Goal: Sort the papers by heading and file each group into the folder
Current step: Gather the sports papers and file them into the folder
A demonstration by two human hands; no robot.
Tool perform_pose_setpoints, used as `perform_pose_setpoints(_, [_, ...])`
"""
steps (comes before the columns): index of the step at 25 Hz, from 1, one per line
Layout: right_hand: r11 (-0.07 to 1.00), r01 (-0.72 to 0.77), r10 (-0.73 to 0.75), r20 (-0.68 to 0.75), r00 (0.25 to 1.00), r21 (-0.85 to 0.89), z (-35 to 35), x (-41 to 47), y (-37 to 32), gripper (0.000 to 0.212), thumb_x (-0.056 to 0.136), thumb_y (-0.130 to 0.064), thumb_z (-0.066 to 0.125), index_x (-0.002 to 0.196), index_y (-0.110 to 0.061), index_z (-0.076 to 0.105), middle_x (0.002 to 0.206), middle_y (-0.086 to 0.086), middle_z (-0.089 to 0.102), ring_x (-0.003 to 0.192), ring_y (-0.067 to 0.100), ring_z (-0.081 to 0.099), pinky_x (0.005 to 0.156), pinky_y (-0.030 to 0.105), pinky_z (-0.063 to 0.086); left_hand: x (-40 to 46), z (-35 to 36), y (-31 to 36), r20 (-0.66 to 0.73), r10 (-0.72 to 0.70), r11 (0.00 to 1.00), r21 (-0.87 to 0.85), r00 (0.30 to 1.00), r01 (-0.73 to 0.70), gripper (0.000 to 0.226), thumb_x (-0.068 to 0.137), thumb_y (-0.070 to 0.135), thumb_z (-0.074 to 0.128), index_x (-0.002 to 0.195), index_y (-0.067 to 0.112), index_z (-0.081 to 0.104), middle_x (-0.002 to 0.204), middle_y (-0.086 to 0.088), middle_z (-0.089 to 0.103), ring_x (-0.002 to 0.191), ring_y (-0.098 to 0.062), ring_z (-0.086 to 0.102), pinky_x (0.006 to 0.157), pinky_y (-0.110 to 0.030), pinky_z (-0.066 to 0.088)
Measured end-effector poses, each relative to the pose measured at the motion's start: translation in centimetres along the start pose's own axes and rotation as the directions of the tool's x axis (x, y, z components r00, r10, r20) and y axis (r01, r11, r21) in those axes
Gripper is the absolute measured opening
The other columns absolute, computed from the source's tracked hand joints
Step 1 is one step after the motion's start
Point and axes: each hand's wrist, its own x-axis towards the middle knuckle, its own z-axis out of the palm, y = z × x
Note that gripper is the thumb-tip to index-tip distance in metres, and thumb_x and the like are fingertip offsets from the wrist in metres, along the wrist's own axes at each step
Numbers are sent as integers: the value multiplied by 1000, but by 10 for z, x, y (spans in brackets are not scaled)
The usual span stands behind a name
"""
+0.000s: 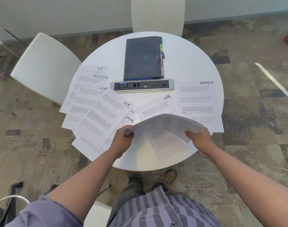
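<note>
At the near edge of the round white worktop point(189, 66), you hold a small stack of papers point(166, 126) lifted off the surface and bowed upward between both hands. Your left hand point(122, 139) pinches the stack's left end, fingers curled round the corner. Your right hand point(199, 138) grips the right end, fingers wrapped under the sheets and thumb on top.

Toward the far side of the worktop lies the dark folder point(143, 58), closed and flat, its snap flap fastened, coloured index tabs point(161, 66) poking out along its right edge. What it holds inside cannot be seen. Just in front of it sits a grey power and port strip point(142, 85).

Loose sheets lie scattered on the left point(92, 102), overlapping one another, with handwritten headings HR and ADMIN showing. An HR sheet point(156, 106) lies under the stack you hold, and an ADMIN sheet point(199, 102) lies flat to the right, reaching the worktop's rim.

White chairs stand at the left point(45, 66) and the far side point(158, 13).
</note>
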Motion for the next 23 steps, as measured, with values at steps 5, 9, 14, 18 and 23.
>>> perform_pose_setpoints(5, [999,51,-50,-54,997,11,1,-2,-15,15,99,-10,64,109,-22,66,107,6,68,99,23,63,87,42,54,3,-7,20,-165,52,991,-112,985,-71,15,104,11,55,111,17,67,94,5,70,79,-15,61,61,-24,45])
perform_pose_setpoints(9, [994,105,-104,14,994,-23,-13,-3,-39,17,101,-11,62,106,-27,68,106,-5,73,98,9,67,76,27,53,15,-33,69,-141,216,973,-53,966,-226,22,105,10,53,98,23,69,95,4,73,81,-11,68,66,-26,56])
perform_pose_setpoints(14, [976,37,-36,-7,999,212,-22,0,-57,20,98,-2,65,103,-20,70,105,-1,77,100,21,72,89,47,58,29,-55,103,-221,121,920,-340,968,-192,17,90,22,78,103,17,67,96,6,75,87,-8,69,78,-27,51])
perform_pose_setpoints(18, [827,-66,77,4,997,558,-13,4,-59,25,97,4,61,116,-12,68,117,5,76,105,23,73,76,36,63,25,-43,108,24,-78,747,-660,997,74,50,75,41,81,117,22,62,120,1,69,116,-21,63,93,-34,46])
perform_pose_setpoints(23, [723,-91,111,15,994,685,26,6,-75,32,97,5,60,123,-12,66,117,5,77,106,25,73,74,36,65,22,7,122,228,2,676,-718,974,167,36,98,11,65,133,7,60,126,-11,72,118,-31,67,103,-47,54])
